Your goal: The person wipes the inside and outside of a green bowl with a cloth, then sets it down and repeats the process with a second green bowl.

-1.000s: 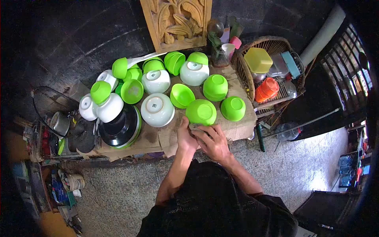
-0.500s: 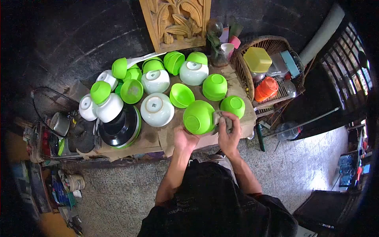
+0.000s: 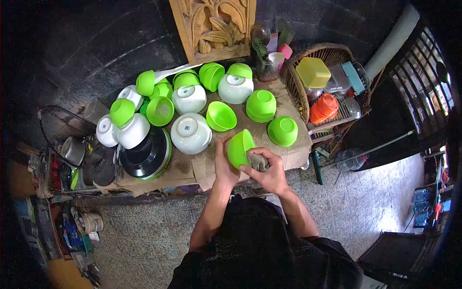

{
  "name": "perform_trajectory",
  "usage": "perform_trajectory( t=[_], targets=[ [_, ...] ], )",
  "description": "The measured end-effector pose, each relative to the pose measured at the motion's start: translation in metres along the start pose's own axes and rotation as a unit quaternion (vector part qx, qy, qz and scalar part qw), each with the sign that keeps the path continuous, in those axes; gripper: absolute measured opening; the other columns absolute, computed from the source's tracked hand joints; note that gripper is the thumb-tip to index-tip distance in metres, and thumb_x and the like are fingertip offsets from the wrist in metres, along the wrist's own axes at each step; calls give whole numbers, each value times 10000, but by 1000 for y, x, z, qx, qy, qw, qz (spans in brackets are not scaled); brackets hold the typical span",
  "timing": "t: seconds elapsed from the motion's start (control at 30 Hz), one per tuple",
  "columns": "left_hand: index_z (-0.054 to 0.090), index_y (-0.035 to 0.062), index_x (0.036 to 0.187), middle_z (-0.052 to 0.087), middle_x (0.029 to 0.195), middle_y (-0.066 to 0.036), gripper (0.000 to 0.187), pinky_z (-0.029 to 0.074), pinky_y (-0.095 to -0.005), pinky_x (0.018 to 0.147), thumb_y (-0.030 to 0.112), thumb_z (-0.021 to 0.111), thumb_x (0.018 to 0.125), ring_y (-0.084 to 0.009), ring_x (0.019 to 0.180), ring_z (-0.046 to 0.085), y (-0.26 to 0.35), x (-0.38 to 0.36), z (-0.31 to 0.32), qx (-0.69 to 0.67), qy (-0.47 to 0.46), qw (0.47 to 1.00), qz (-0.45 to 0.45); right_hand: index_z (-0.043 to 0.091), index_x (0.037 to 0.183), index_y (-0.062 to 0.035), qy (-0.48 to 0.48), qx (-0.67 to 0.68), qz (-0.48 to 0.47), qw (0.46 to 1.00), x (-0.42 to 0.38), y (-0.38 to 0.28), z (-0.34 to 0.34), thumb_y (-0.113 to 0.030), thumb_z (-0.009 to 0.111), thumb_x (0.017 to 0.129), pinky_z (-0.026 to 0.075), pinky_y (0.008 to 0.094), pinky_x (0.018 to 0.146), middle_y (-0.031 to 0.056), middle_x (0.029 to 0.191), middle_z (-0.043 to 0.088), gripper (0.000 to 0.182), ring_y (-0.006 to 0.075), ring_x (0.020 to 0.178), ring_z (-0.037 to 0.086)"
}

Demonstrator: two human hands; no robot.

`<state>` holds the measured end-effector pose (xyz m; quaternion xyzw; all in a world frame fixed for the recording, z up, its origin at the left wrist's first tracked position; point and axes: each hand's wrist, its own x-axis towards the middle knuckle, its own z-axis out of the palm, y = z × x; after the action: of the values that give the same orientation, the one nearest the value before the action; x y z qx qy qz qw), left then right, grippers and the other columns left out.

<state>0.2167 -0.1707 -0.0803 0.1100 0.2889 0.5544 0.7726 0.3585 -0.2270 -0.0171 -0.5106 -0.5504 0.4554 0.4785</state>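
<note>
A green bowl [image 3: 239, 148] is tilted on its side above the table's front edge. My left hand [image 3: 225, 166] supports it from the left, palm and fingers against its outside. My right hand [image 3: 270, 173] grips a crumpled grey cloth [image 3: 258, 163] at the bowl's right side, by its rim. Just behind stands an open green bowl [image 3: 221, 116]. To the right are upturned green bowls [image 3: 282, 131], and to the left an upturned white bowl [image 3: 191, 133].
Several more white and green bowls [image 3: 160, 111] crowd the cardboard-covered table [image 3: 183, 166], beside a black round lid [image 3: 146, 156]. A wicker rack [image 3: 296, 82] with plastic containers stands at the right. A carved wooden panel [image 3: 214, 29] is behind.
The green bowl has turned from base-up to its side and shifted slightly. My right hand with the cloth has moved left and down, while my left hand has risen along the bowl.
</note>
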Motion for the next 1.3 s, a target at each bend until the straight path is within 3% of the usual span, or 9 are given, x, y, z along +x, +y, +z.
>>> perform_trajectory(
  t=[0.07, 0.17, 0.23, 0.6, 0.77, 0.87, 1.13, 1.2, 1.3],
  targets=[
    [512, 94, 1431, 611, 1339, -92, 603, 511, -404, 1025, 572, 464, 1066, -247, 1220, 612, 12, -21, 29, 20, -25, 999, 23, 704, 1152, -21, 16, -48, -9, 999, 2, 1, -1, -117, 899, 787, 549, 315, 870, 82, 1037, 733, 425, 139, 953, 674],
    [456, 64, 1513, 559, 1408, -102, 663, 470, -397, 1075, 544, 500, 1058, -242, 1277, 573, 8, -19, 22, 110, -92, 986, 84, 726, 1155, -56, 20, -197, -138, 970, 2, 9, -1, -151, 904, 772, 563, 363, 859, 133, 1021, 729, 433, 240, 936, 705],
    [481, 68, 1492, 574, 1392, -112, 575, 512, -381, 1028, 414, 597, 1048, -220, 1252, 592, 11, -18, 24, 170, -89, 976, 100, 737, 1140, -73, -16, -243, -178, 954, 1, 4, 3, -225, 868, 805, 562, 443, 838, 156, 980, 719, 390, 376, 924, 682],
    [617, 8, 1365, 609, 1345, -96, 460, 457, -361, 1070, 256, 687, 983, -206, 1226, 585, 18, -6, -2, 255, -70, 949, 173, 778, 1063, -109, -43, -368, -201, 907, 16, 19, -24, -207, 759, 895, 572, 448, 812, 116, 1008, 681, 195, 325, 933, 668],
    [616, 36, 1374, 614, 1358, -106, 434, 463, -333, 1060, 246, 673, 998, -184, 1240, 580, 11, -13, 2, 220, -97, 969, 61, 786, 1042, -144, 86, -456, -301, 833, 29, 25, -23, -147, 755, 787, 573, 393, 777, 61, 1055, 677, 256, 264, 958, 642],
    [602, 41, 1386, 618, 1346, -103, 440, 465, -324, 1052, 256, 664, 1007, -176, 1227, 585, 4, -14, 9, 213, -106, 968, 86, 782, 1041, -141, 72, -433, -406, 801, 32, 23, -21, -130, 733, 744, 570, 380, 792, 53, 1086, 686, 301, 251, 963, 635],
    [606, 25, 1384, 625, 1333, -119, 459, 456, -336, 1057, 257, 684, 995, -189, 1229, 580, 11, -9, 7, 308, -88, 934, 157, 763, 1034, -92, 48, -497, -263, 825, 25, 31, -5, -110, 719, 778, 575, 391, 794, 75, 1092, 708, 260, 290, 987, 647],
    [616, 14, 1372, 635, 1324, -134, 459, 452, -345, 1064, 254, 688, 988, -202, 1229, 583, 11, -5, 4, 403, -83, 886, 212, 763, 1047, -96, -29, -490, -157, 857, 19, 30, -1, -123, 766, 763, 563, 432, 849, 128, 1042, 726, 285, 329, 979, 662],
    [622, 10, 1363, 643, 1317, -141, 464, 449, -355, 1070, 265, 689, 981, -215, 1225, 590, 14, -5, 4, 415, -84, 883, 200, 749, 1063, -40, -99, -404, -106, 903, 19, 26, -2, -114, 749, 782, 559, 457, 813, 186, 952, 738, 291, 379, 876, 682]
  ],
)
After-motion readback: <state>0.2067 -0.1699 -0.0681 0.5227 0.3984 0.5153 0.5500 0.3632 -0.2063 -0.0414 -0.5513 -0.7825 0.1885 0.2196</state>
